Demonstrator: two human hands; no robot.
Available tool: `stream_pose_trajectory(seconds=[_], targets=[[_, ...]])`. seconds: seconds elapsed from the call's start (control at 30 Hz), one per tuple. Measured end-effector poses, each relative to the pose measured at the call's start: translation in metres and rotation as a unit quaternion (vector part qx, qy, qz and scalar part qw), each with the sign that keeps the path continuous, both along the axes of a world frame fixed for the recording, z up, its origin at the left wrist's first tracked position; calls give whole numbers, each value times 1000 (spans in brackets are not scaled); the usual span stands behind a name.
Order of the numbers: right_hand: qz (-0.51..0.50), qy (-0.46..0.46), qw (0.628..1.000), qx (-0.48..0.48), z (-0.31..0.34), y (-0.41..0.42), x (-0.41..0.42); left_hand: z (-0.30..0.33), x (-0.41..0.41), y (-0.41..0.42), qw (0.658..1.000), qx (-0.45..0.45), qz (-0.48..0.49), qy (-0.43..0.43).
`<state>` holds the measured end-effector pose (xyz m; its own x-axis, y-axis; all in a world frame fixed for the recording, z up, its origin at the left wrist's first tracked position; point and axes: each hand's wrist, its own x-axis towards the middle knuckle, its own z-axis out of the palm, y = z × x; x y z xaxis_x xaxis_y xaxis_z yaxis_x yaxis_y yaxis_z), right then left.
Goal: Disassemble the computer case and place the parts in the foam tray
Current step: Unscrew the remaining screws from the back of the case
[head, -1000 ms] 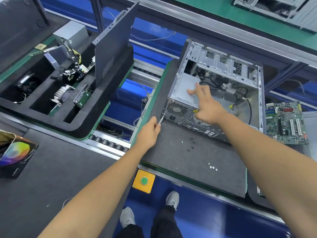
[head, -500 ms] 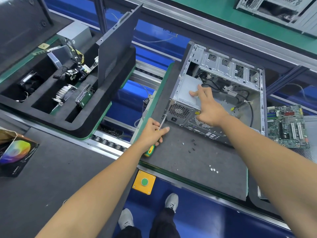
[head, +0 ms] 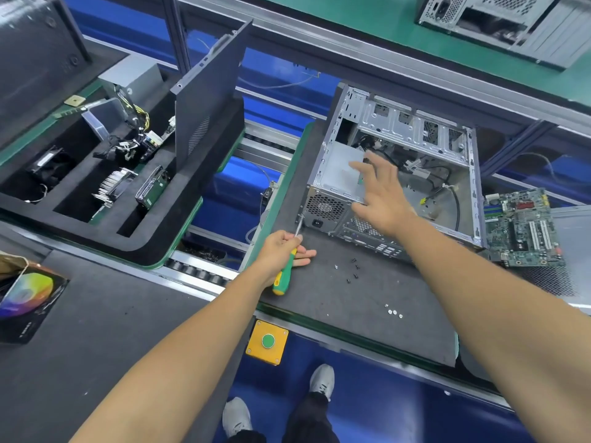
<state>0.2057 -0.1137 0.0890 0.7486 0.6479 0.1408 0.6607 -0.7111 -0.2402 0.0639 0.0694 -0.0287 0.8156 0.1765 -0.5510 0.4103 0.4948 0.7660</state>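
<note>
Wrist and forearm hide part of the computer case (head: pixel 399 174) rear on the counter (head: pixel 367 302). Right hand (head: pixel 380 196) hovers spread over the power supply (head: pixel 339 174); left hand (head: pixel 281 254) grips a screwdriver (head: pixel 286 271), its tip at the case corner. Foam tray (head: pixel 153 231) sits left.

A yellow box with green button (head: pixel 268 341) sits below the conveyor edge.
</note>
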Motion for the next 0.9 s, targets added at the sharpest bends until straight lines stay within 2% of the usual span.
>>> stream_pose_trajectory(seconds=[0.07,0.13,0.2,0.23,0.3,0.33,0.4,0.43,0.53,0.6,0.63,0.67,0.7,0.73,0.77,0.8,0.83,0.87,0.9], targets=[[-23,-111,989,94,-10,5,-33,-1,0,-1,1000,-9,-1,-5],[-33,-110,976,183,-38,16,-79,-1,0,-3,1000,-9,2,-7],[-84,36,971,221,-69,33,-132,-2,0,-4,1000,-8,6,-6],[-149,138,952,228,-81,43,-154,-2,0,-4,1000,-2,5,-3],[-285,308,879,226,-95,62,-184,-1,2,-3,999,28,-18,3],[-312,342,862,207,-99,69,-191,-1,3,-3,998,43,-35,5],[-308,402,837,207,-100,79,-194,2,4,-4,997,59,-57,6],[-306,454,803,235,-101,84,-192,4,5,-3,996,67,-64,8],[-340,598,650,324,-101,91,-183,14,4,3,994,66,-88,7],[-359,604,616,357,-102,91,-178,26,3,7,984,115,-136,4],[-369,597,607,374,-103,90,-177,35,4,11,961,210,-178,6],[-381,592,595,388,-103,91,-178,42,6,15,916,346,-203,10],[-396,591,576,403,-102,91,-180,49,9,18,853,490,-180,13],[-407,599,545,422,-102,91,-181,58,14,22,788,608,-97,-4],[-413,617,504,443,-101,91,-182,73,21,25,736,675,13,-50],[-409,638,460,462,-101,92,-183,89,29,29,697,700,104,-120],[-397,658,422,481,-101,94,-183,105,41,31,672,698,153,-194],[-383,671,395,497,-101,96,-183,122,58,34,663,691,143,-250],[-371,677,381,508,-100,97,-182,136,79,35,655,697,88,-278]])
